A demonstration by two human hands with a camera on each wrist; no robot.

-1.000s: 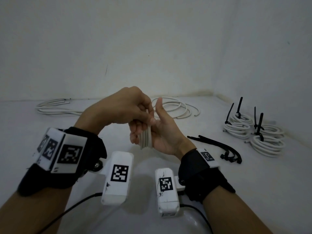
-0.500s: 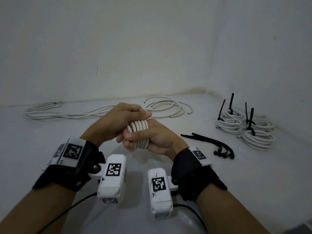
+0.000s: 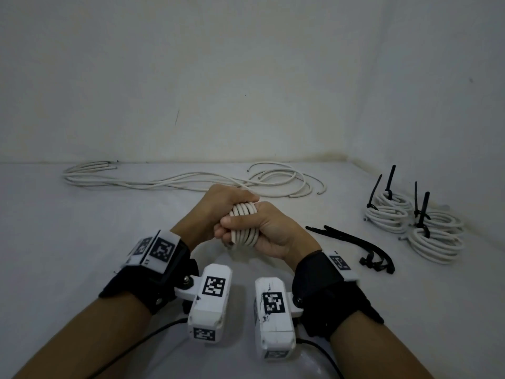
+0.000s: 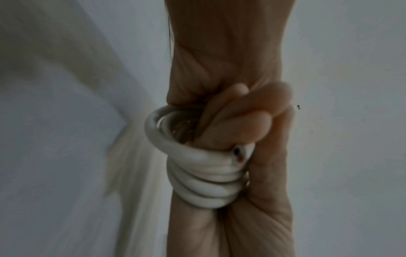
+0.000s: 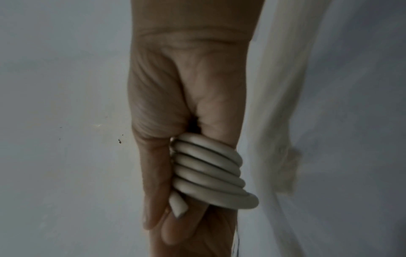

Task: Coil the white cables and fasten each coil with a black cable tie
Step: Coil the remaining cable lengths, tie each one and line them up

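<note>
Head view: our coil is wound but untied

We clamp both hands, left hand point(image 3: 216, 212) and right hand point(image 3: 269, 231), around the white coil point(image 3: 244, 224) above the tabletop point(image 3: 82, 228). Loosening either grip could let the stiff loops spring apart before a black cable tie point(image 3: 352, 242) goes on. Our fingers hide the coil's inner turns.

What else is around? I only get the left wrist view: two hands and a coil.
Observer: The head view shows tied coils lying at the far right.
Operator: Any spare ties?
Observer: Yes, loose black ties lie right of the right hand, which grips the coil.
Operator: More cable to wind?
Observer: Loose white cables lie at the back, beyond the left hand, which also grips the coil.
</note>
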